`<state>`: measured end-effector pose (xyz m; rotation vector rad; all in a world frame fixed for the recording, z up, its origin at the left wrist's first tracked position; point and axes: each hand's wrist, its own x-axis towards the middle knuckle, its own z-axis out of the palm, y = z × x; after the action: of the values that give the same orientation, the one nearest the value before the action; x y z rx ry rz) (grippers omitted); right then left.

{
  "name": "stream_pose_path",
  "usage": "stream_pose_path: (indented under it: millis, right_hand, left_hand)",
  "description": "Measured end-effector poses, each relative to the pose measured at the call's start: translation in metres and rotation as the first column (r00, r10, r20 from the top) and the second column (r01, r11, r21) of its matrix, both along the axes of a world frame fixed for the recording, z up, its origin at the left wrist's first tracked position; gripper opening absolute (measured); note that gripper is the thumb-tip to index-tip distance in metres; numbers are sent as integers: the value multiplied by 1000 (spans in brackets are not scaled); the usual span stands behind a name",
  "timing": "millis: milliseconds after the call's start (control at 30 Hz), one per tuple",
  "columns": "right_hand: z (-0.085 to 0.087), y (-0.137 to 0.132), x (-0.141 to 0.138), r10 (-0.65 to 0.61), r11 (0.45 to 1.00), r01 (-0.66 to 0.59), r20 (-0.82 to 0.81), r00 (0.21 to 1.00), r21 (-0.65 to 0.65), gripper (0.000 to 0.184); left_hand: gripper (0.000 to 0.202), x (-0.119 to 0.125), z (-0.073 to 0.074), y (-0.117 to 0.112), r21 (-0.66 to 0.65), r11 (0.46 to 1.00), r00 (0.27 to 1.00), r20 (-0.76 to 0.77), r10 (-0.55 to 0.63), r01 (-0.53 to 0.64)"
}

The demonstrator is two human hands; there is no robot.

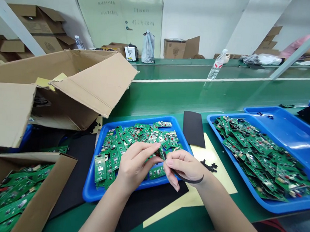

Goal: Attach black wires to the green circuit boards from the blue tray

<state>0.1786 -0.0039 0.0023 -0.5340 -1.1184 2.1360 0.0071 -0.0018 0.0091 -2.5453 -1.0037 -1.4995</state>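
Note:
Both my hands meet over the near edge of a blue tray (93, 193) heaped with small green circuit boards (127, 138). My left hand (134, 164) is closed, its fingers pinching a small green circuit board (159, 153) held above the tray. My right hand (184, 166) is closed too, thumb and fingers pinching the end of a thin black strip (190, 180) that curls under the palm, right beside the held board. A black sheet (149, 204) and a yellow backing sheet (220, 170) lie under my wrists.
A second blue tray (297, 136) at the right holds many more boards. Open cardboard boxes stand at the left, the near one (46, 193) filled with boards. A black pad (193, 127), a water bottle (216, 65) and the green conveyor belt (185, 93) lie beyond.

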Motion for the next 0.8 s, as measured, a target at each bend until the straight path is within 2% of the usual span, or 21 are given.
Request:
stream_pose_path:
  millis: [233,400,533,667,800]
  right_hand:
    - [-1,0,1,52,999,-52,7,999,-2,34]
    - [-3,3,6,162,984,-164,-29,986,-68,32]
    - [-1,3,9,204,976,-203,-3,979,-78,33]
    - [4,2,9,159,986,-156,38,987,-64,33]
    - [7,-1,10,29,999,-33,110,993,31,31]
  left_hand:
    - [29,2,1,-1,-5,1000,1000,19,-6,6]
    - [26,0,3,-1,-101,991,996,32,-86,89]
    - [26,-2,6,0,-183,969,985,77,-157,169]
    - [24,-3,10,1,-257,923,955,156,-251,285]
    - [25,-2,9,0,-328,873,924,253,-288,362]
